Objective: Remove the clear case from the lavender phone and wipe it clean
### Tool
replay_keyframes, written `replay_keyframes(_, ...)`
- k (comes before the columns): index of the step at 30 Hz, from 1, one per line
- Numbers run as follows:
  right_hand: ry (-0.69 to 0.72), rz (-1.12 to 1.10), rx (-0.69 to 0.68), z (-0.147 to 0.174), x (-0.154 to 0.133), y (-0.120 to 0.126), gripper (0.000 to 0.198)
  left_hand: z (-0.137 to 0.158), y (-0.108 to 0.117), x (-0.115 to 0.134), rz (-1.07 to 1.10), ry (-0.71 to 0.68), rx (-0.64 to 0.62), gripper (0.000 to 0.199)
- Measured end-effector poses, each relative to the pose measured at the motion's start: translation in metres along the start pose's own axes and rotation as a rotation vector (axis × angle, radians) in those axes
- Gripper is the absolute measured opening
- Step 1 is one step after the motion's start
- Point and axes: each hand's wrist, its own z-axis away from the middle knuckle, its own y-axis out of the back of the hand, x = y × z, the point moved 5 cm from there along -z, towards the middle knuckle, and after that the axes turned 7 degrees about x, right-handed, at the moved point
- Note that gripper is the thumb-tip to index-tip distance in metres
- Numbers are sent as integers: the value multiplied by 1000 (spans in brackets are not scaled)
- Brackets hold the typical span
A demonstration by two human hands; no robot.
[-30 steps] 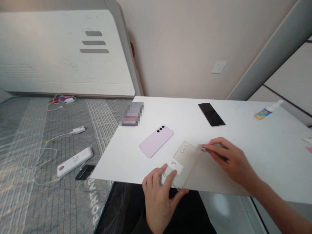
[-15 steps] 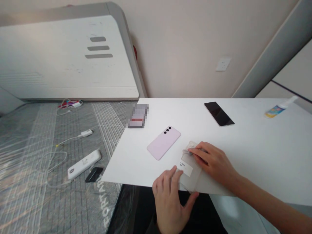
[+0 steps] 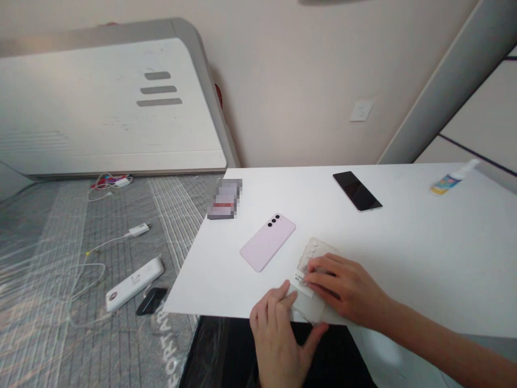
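A clear phone case (image 3: 313, 312) lies at the table's front edge, with a white label (image 3: 302, 285) across its middle and camera cut-outs at its far end. My left hand (image 3: 280, 331) steadies it, fingertips on its left side and thumb at the near corner. My right hand (image 3: 343, 280) lies over its right side, thumb and fingers pinched by the label on what looks like a thin clear film; the fingers partly hide it. A lilac phone (image 3: 267, 242) rests back up to the left of the case.
A dark-screened phone (image 3: 357, 191) and a spray bottle (image 3: 450, 180) are toward the table's back right. A pixelated box (image 3: 225, 199) sits at the left edge. On the plastic-covered bed left of the table lie a white power bank (image 3: 135, 284), a black object (image 3: 152, 300) and cables.
My right hand has moved toward me along the case, from its far end to the label, drawing the film back. More of the cut-outs show. My left hand stays put; the view has shifted slightly.
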Motion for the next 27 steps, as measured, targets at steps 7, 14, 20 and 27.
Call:
replay_keyframes(7,-150,-25,14,-8,18,7,21,-10,6,8,42,50,49,47)
replay_keyframes(14,-72,-71,47,-9,17,6,26,-6,4,4,24,36,40,45)
replay_keyframes(20,-15,-114,-38,-11,17,4,28,-6,5,5,5,29,44,45)
replay_keyframes(27,126,-84,-62,-8,11,4,31,-10,7,9,2,30,53,46)
